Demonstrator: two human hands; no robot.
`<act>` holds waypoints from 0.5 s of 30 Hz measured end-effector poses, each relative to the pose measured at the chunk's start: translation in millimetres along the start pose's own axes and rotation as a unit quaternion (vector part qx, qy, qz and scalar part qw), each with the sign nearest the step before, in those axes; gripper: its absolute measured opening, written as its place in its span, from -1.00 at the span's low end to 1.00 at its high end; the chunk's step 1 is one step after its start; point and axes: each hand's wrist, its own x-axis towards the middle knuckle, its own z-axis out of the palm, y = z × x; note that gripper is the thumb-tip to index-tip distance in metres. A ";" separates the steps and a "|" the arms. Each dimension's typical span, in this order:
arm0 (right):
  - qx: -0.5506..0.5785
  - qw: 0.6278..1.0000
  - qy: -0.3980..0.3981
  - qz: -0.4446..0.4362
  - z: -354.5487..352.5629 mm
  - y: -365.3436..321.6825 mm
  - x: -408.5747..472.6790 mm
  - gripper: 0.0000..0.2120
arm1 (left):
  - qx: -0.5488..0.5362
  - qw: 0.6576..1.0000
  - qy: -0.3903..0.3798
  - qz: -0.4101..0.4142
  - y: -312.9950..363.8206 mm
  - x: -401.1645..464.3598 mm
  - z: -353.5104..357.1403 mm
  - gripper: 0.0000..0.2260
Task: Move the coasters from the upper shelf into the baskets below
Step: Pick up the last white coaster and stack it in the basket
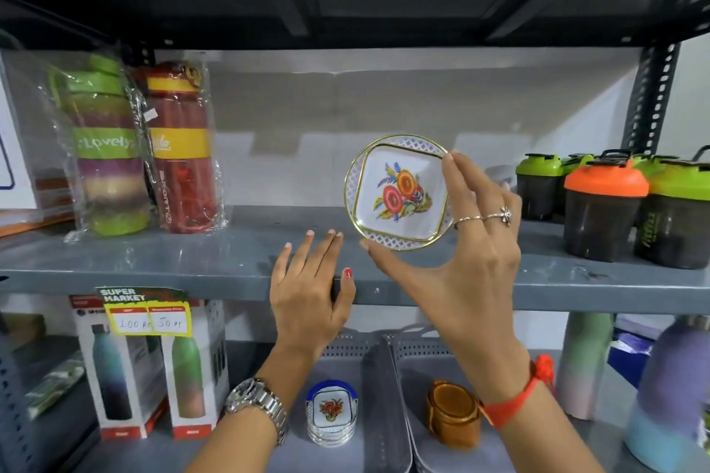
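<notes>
My right hand [465, 242] holds a round white coaster [399, 192] with a gold rim and a flower print, gripped between thumb and fingers above the grey upper shelf [173, 261]. My left hand [311, 288] rests open on the shelf's front edge, to the left of the coaster. Below stand two grey perforated baskets side by side. The left basket [384, 415] holds a stack of white floral coasters [332, 413] in a blue holder. The right basket [415, 357] holds a brown set of coasters [453, 413].
Wrapped green and red bottles [142, 150] stand on the upper shelf at the left, shaker cups [611, 203] with green and orange lids at the right. Boxed bottles [153, 369] and loose pastel bottles [668, 396] flank the baskets on the lower shelf. A dark shelf runs overhead.
</notes>
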 end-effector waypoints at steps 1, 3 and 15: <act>0.002 1.000 0.001 0.003 -1.6 -1.7 -1.8 -0.21 | -0.001 1.000 0.004 0.004 0.3 0.7 -0.5 -0.58; 0.011 1.000 -0.003 0.024 -4.9 -4.5 -5.8 -0.20 | 0.002 1.000 0.006 0.007 0.6 2.0 -1.3 -0.55; 0.179 0.905 -0.188 0.337 -20.0 4.8 -145.9 -0.26 | 0.004 1.000 0.000 0.003 1.9 6.5 0.9 -0.59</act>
